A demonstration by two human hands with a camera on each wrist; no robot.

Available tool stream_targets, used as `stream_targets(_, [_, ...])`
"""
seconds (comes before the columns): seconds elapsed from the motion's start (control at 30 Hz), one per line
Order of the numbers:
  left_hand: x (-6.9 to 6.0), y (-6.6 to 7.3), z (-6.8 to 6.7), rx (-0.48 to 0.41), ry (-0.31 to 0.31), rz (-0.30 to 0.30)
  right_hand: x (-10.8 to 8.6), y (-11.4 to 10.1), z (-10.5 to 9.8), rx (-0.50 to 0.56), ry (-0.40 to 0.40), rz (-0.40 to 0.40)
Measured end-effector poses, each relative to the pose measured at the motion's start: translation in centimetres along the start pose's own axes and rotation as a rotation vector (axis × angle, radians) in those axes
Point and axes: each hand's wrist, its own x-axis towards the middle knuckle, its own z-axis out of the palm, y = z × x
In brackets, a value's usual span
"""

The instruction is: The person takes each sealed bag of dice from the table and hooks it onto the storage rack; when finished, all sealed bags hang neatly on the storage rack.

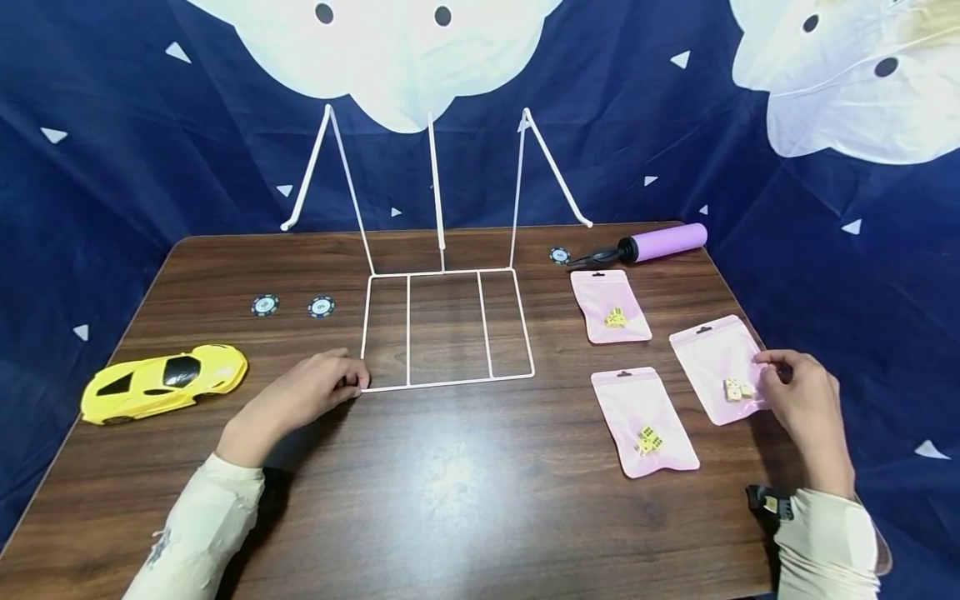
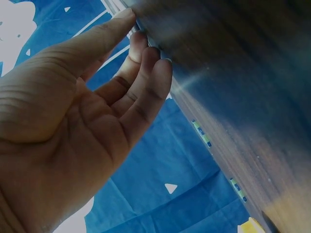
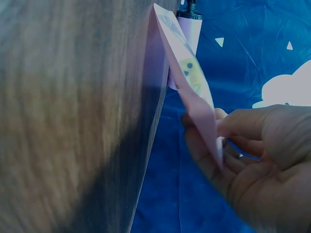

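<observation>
A white wire rack [image 1: 448, 384] stands on the wooden table, and my left hand [image 1: 318, 387] pinches its near left corner. In the left wrist view, the thumb and fingertips of the left hand [image 2: 97, 92] meet at the rack's edge. My right hand [image 1: 808, 400] pinches the right edge of a pink pouch [image 1: 716, 358] with pale dice in it, at the table's right side. In the right wrist view, the pouch [image 3: 194, 104] is tilted up off the table, its edge between thumb and fingers of the right hand [image 3: 257, 160].
Two pink pouches with yellow dice, one farther back [image 1: 600, 292] and one nearer [image 1: 637, 400], lie left of the held one. A purple pump [image 1: 667, 242] and a poker chip [image 1: 559, 255] are behind. Left of the rack are two chips [image 1: 265, 305] and a yellow toy car [image 1: 165, 382].
</observation>
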Motion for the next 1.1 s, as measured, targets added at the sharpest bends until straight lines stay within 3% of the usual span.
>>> stream_targets(0.23, [-0.3,-0.2,0.1,0.001,0.003,-0.013,0.1,-0.6,0.4,0.048,0.066,-0.058])
stream_targets(0.43, [-0.2,-0.4,0.2,0.003,0.022,0.018,0.4,-1.3,0.6,0.085,0.181,-0.081])
stream_targets(0.7, [0.0,-0.3,0.2,0.006,0.022,0.014,0.8,-2.2,0.9,0.189,0.340,-0.129])
stream_targets(1.1, [-0.2,-0.3,0.2,0.011,0.016,0.014,1.0,-4.4,1.3,0.306,0.486,-0.186])
